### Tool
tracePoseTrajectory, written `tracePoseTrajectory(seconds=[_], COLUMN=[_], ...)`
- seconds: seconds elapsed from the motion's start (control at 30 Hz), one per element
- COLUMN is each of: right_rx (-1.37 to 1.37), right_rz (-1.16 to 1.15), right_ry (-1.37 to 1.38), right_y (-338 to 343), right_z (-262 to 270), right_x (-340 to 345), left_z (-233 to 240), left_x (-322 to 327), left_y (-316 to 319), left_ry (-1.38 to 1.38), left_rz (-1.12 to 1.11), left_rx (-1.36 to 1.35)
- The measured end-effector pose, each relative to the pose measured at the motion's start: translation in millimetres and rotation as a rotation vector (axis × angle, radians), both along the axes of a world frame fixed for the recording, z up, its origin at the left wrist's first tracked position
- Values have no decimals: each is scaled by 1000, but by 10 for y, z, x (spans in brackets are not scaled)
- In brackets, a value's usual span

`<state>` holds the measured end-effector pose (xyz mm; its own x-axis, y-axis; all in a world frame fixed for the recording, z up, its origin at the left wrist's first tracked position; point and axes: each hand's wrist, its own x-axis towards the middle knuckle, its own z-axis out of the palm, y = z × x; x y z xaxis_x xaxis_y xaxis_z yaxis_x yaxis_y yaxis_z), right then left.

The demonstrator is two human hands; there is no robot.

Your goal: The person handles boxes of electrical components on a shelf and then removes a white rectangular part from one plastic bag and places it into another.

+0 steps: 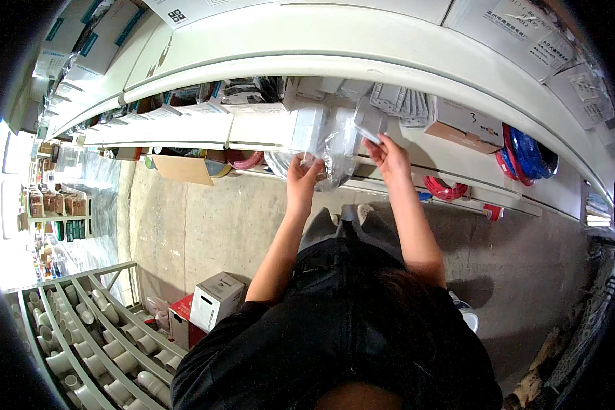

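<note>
My left hand (303,177) grips the near edge of a clear plastic bag (333,166) at the front of the shelf. Pale flat pieces show through the plastic, but their exact kind is blurred. Between the thumb and fingers of my right hand (390,158) is a thin white plastic plate (367,134), at the bag's right side. Just beyond it, white plastic frames (401,102) lie fanned out on the shelf. A cardboard box (464,123) with writing on it stands to their right.
An upper shelf edge (338,64) overhangs the work spot. Blue cable coils (530,154) lie at right, a red coil (445,188) lower down. Behind me at left stand a rack of pipe fittings (97,353) and a white carton (216,300) on the concrete floor (225,220).
</note>
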<state>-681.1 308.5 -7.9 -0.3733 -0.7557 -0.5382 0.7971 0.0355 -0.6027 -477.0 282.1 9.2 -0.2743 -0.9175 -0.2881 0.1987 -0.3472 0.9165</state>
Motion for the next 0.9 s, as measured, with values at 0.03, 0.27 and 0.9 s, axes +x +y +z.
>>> tracePoseTrajectory(seconds=[0.03,0.27,0.9], right_rx=[19,-86,-264], right_rz=[43,120,-110], right_ry=[36,402,167], right_y=[73,510,696], right_z=[14,312,360], right_x=[48,333,576], left_z=[-15,339,525], left_x=[3,-43,93], left_y=[-14,-112,43], left_ry=[32,71,136], left_rz=[21,98,-100], left_rx=[-18,-117,-184])
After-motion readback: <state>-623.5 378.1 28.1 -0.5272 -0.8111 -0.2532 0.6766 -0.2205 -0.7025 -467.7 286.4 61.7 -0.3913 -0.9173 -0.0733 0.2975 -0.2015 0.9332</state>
